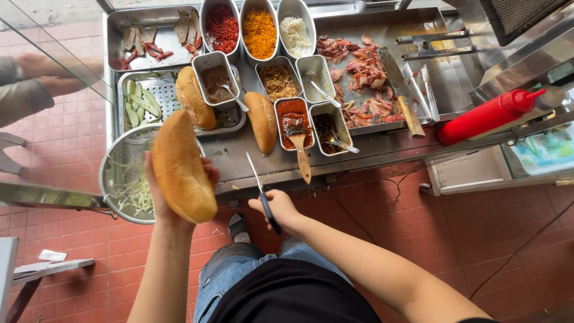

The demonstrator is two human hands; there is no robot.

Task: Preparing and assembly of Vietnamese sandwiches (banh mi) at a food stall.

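Note:
My left hand (156,190) holds up a golden baguette roll (181,167), gripping it from underneath over the front edge of the steel counter (239,164). My right hand (280,209) grips the black handle of a thin knife (258,182), blade pointing away towards the counter, just right of the roll and apart from it. Two more rolls lie on the counter: one (194,97) across a perforated tray, another (262,121) beside the sauce tins.
Steel tins hold red sauce with a wooden spatula (294,124), dark sauce, brown paste, fried bits, and shredded red, orange and white fillings. Sliced meat (365,84) lies on the griddle. A colander of shredded cabbage (125,173), cucumber strips, a red squeeze bottle (487,116).

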